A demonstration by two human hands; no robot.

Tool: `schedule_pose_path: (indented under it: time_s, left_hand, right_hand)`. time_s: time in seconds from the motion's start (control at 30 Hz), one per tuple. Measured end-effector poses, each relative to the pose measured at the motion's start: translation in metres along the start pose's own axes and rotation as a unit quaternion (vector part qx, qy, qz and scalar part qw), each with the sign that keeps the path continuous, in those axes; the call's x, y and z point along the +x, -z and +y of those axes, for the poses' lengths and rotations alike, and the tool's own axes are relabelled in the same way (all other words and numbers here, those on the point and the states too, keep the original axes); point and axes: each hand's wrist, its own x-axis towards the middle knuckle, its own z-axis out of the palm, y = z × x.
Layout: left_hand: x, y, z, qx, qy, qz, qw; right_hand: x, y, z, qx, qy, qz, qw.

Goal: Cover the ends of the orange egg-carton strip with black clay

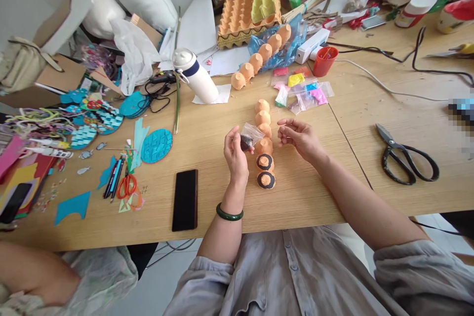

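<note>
Between my hands a strip of orange egg-carton cups (pixel 263 145) lies on the table, its two nearest cups ringed in black. My left hand (pixel 237 155), with a green bangle on its wrist, is closed around a small clear plastic bag (pixel 253 133) with dark stuff inside. The bag overlaps part of the strip in view. Just right of the strip is my right hand (pixel 296 136), thumb and fingertips pressed together. Whatever might be between those fingertips is too small to make out.
Black-handled scissors (pixel 403 155) lie at right, a phone (pixel 185 200) at left. Beyond the strip are small bags of coloured clay (pixel 301 89), a red cup (pixel 325 61), a white bottle (pixel 196 76), another egg-cup strip (pixel 264 53) and egg trays (pixel 240 15). Another person's arm (pixel 37 269) shows lower left.
</note>
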Motion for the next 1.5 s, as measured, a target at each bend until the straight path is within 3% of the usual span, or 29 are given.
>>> schedule_pose_path:
  time_s: [0.13,0.3,0.5,0.7,0.77,0.87,0.97,1.1,1.27,1.37,1.5]
  left_hand:
    - [0.000,0.000,-0.001,0.003,-0.001,-0.005,1.000]
    - [0.001,0.000,-0.003,0.012,-0.008,-0.016,1.000]
    - [0.000,-0.001,-0.002,0.004,-0.014,-0.017,1.000]
    - [-0.009,-0.006,0.004,0.036,-0.047,-0.052,0.997]
    - [-0.013,-0.007,0.006,0.060,-0.063,-0.069,0.994]
    - [-0.017,-0.008,0.009,0.096,-0.094,-0.081,0.988]
    - [-0.018,-0.007,0.008,0.116,-0.115,-0.056,0.985]
    - [-0.015,-0.005,0.006,0.121,-0.116,-0.034,0.985]
    - [-0.010,-0.002,0.005,0.116,-0.095,-0.070,0.986]
    - [-0.007,-0.003,0.001,0.100,-0.077,-0.095,0.987]
    - [-0.002,-0.004,-0.007,0.080,-0.065,-0.074,0.992]
  right_hand:
    - [0.000,0.002,0.001,0.000,0.009,-0.006,1.000]
    - [0.001,0.002,0.003,0.016,-0.025,-0.024,0.999]
    - [0.000,0.000,-0.003,0.029,-0.022,-0.006,0.999]
    - [-0.015,-0.011,-0.004,-0.055,-0.064,-0.118,0.989]
    - [-0.019,-0.015,-0.001,-0.103,-0.041,-0.134,0.985]
    - [-0.021,-0.018,0.000,-0.170,0.040,-0.083,0.981]
    - [-0.019,-0.016,0.000,-0.207,0.087,-0.037,0.974]
    - [-0.018,-0.013,0.001,-0.186,0.063,-0.045,0.979]
    - [-0.016,-0.009,0.003,-0.194,0.066,-0.065,0.977]
    - [-0.009,-0.004,0.002,-0.161,0.062,-0.027,0.985]
    - [-0.001,0.001,-0.005,-0.092,0.048,0.034,0.994]
